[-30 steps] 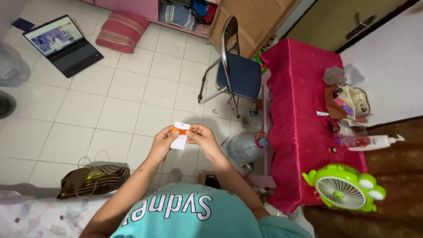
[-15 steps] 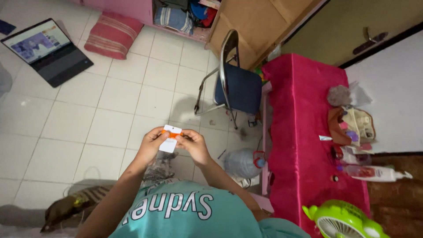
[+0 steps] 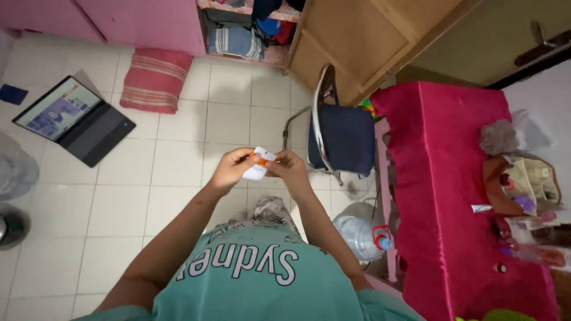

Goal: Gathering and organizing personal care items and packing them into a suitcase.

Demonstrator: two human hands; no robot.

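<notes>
Fingers of both hands, left (image 3: pixel 229 170) and right (image 3: pixel 292 169), as before pinched shut on small white-and-orange packet (image 3: pixel 258 164).

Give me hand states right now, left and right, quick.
Left hand: closed on the small white and orange packet.
Right hand: closed on the same packet, at its other end.

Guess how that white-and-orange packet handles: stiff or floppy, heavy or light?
Probably light: the packet hangs between fingertips of the left hand and right hand. Likely thin and bendable, since it looks flat. Its exact material is too small to tell.
</notes>
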